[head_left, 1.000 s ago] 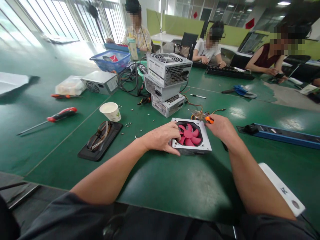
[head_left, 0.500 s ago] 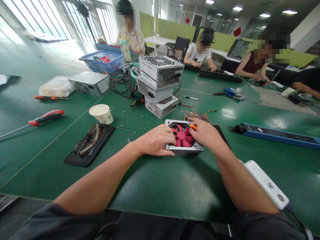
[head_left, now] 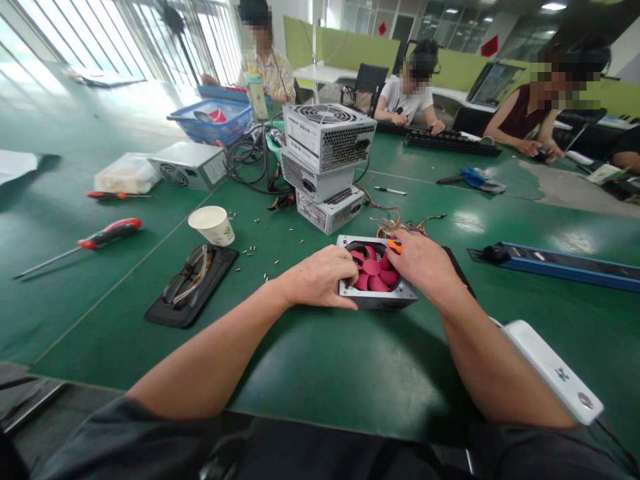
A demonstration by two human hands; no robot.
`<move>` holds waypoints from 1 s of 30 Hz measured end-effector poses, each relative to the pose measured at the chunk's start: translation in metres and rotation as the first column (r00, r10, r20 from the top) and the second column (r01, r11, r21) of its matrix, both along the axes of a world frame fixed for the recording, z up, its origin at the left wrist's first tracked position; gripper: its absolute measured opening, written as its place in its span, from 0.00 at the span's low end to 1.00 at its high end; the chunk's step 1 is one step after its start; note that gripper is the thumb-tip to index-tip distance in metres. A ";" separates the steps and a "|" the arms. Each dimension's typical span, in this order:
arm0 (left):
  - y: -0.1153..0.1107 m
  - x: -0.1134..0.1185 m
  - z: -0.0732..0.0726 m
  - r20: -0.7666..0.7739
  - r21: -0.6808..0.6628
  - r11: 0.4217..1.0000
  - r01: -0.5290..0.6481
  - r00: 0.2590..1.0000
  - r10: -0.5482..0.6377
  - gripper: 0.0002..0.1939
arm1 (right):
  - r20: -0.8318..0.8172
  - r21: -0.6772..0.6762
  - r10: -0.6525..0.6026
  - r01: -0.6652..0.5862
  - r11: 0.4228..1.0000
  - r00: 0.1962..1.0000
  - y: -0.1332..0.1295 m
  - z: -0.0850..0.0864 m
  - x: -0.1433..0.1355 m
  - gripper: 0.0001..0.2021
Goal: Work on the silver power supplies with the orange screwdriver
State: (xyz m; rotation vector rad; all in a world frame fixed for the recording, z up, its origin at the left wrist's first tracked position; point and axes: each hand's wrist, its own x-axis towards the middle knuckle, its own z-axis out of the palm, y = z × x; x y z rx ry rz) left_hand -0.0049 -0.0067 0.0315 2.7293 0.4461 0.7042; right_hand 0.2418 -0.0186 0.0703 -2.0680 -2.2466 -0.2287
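Against the picture from a second ago, the right hand [head_left: 424, 262] has come in over the far right corner of the power supply unit [head_left: 379, 295], while the left hand [head_left: 321, 275] keeps its place. On my feed the unit lies fan side up on the table [head_left: 320, 367], roughly at twelve o'clock from the wearer. With the unit as the dial's centre, the left hand is at nine, clamped on its edge, fingers curled into the fan opening, thumb along the near side; the right is at two, closed around an orange-ended tool [head_left: 395, 246], mostly hidden from me. I judge the metal case stiff, fairly heavy and a bit slick, best held by its outer walls; the red fan [head_left: 371, 268] looks like thin plastic, fragile, no place to grip. Out at ten sits a paper cup [head_left: 221, 233], white inside, its bottom hidden. Farther along ten, a translucent box [head_left: 131, 177] holds something pale I can't make out. Farthest, at eleven, the blue basket [head_left: 225, 131] carries a red item [head_left: 217, 116] and something dark, too small to name.
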 end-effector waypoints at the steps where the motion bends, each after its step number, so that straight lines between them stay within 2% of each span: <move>1: 0.000 0.000 0.000 -0.001 -0.001 1.000 -0.001 1.000 0.001 0.22 | -0.001 0.013 0.008 -0.008 1.000 1.000 -0.001 0.000 -0.001 0.17; 6: 0.000 0.001 0.000 -0.007 0.004 1.000 0.005 1.000 -0.005 0.20 | 0.036 0.072 0.040 -0.043 0.996 0.999 -0.004 -0.004 -0.012 0.22; 10: -0.001 0.002 0.001 0.001 0.033 0.999 -0.001 1.000 0.001 0.19 | 0.038 0.056 0.058 -0.060 0.997 0.998 0.001 -0.006 -0.015 0.19; 17: -0.001 0.001 -0.002 0.028 0.048 0.999 -0.001 1.000 0.000 0.20 | 0.010 0.023 0.054 -0.055 0.998 0.998 0.010 -0.007 -0.010 0.16; 30: 0.001 0.001 -0.006 0.069 0.012 1.000 0.002 0.998 -0.003 0.20 | -0.080 0.001 0.060 -0.060 0.998 0.995 0.017 -0.011 -0.001 0.17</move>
